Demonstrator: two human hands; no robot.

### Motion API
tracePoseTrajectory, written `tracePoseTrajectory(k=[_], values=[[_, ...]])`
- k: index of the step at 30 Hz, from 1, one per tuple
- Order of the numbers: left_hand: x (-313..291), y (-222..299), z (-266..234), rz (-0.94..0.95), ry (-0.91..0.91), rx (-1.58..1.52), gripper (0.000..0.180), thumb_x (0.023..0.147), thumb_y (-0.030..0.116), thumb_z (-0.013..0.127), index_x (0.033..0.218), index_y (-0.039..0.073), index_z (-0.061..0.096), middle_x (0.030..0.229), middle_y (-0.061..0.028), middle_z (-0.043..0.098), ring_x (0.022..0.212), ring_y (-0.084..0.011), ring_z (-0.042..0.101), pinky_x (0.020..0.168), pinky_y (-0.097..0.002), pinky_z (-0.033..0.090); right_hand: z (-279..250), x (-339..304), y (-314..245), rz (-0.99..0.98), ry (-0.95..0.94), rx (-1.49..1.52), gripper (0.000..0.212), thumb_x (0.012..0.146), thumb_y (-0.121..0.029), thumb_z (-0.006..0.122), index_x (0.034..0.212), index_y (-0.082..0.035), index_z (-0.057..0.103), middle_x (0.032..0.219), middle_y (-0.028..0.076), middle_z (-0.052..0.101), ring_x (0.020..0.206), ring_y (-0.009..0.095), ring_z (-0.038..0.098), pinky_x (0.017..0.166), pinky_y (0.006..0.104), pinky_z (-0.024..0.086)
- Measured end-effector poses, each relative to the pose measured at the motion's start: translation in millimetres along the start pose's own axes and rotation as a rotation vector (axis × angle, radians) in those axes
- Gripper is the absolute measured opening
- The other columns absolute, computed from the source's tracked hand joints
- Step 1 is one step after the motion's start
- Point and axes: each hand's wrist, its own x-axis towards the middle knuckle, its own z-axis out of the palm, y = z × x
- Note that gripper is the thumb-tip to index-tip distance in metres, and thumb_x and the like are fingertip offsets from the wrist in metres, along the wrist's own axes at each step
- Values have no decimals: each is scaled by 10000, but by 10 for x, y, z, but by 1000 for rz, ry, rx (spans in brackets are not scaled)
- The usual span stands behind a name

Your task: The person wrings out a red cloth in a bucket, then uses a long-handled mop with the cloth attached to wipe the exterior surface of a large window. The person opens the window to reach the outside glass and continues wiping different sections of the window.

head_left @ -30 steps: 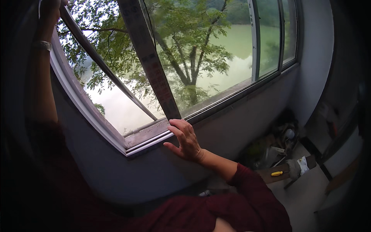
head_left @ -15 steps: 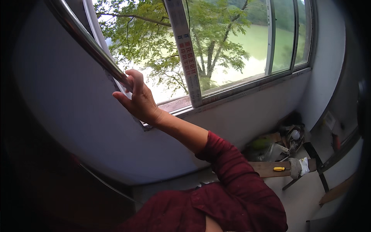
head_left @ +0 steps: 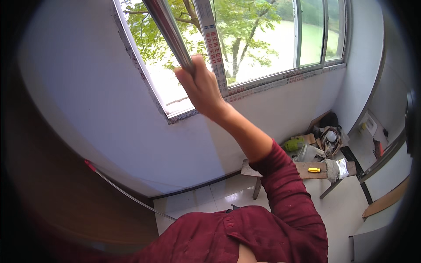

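Observation:
My right hand (head_left: 203, 90) is closed round the lower end of a shiny metal pole (head_left: 172, 33). The pole slants up and to the left, past the upper edge of the view, and crosses in front of the window opening. My right arm, in a dark red sleeve (head_left: 285, 184), reaches up from the lower right. Behind the hand stands the sliding window's frame (head_left: 212, 44), with printed film on it. My left hand is out of view.
A narrow wooden bench (head_left: 313, 171) holds a yellow-handled tool (head_left: 314, 170) and a grey cloth (head_left: 333, 170). Behind it lies a heap with a green power tool (head_left: 293, 144). A thin rod with a red end (head_left: 90, 165) runs along the lower left, before a brown panel (head_left: 57, 193).
My right hand has swung right with the pole, from the window's left edge to the middle upright. Its fingers, looser before, now wrap the pole. The view has shifted and shows more floor.

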Motion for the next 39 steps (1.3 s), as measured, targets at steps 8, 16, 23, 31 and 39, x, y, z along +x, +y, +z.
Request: tracePoseTrajectory(k=[8, 16, 23, 31, 39], values=[[-1001, 1034, 906, -88, -219, -263, 208, 899, 241, 462, 818, 54, 498, 607, -22, 511, 520, -96, 517, 468, -221, 441, -1167, -2177, 231, 280, -19, -113, 373, 794, -341, 631, 722, -38, 425, 504, 103, 386, 443, 273, 377, 438, 327, 372], [-3589, 1367, 2698, -831, -142, -979, 199, 904, 275, 440, 903, 85, 381, 627, 1, 435, 474, -80, 435, 428, -209, 382, -3288, -5094, 13, 1025, -24, -375, 240, 763, -234, 651, 731, -19, 550, 587, 70, 514, 572, 119, 465, 552, 305, 430], [-5500, 1368, 3540, -1422, 113, -1103, 221, 914, 321, 427, 982, 117, 374, 658, 14, 415, 513, -80, 407, 463, -219, 355, -4345, -7005, -530, 1417, -144, -511, 399, 753, -390, 629, 702, -1, 556, 535, 99, 520, 526, 185, 530, 510, 359, 417], [-6125, 729, 3524, -1432, 84, -902, 316, 926, 369, 380, 1057, 83, 347, 704, -11, 440, 539, -90, 446, 491, -250, 416, -4331, -6443, -77, 1506, -202, -477, 449, 758, -445, 612, 721, -1, 553, 554, 105, 523, 534, 194, 530, 523, 359, 424], [-3303, -577, 3699, -748, 91, -639, 245, 904, 271, 427, 912, 30, 383, 577, -14, 451, 385, -103, 452, 343, -229, 378, -3769, -4087, 1408, 868, -215, -458, 595, 739, -613, 549, 710, -19, 512, 577, 57, 511, 530, 169, 492, 513, 348, 421]])
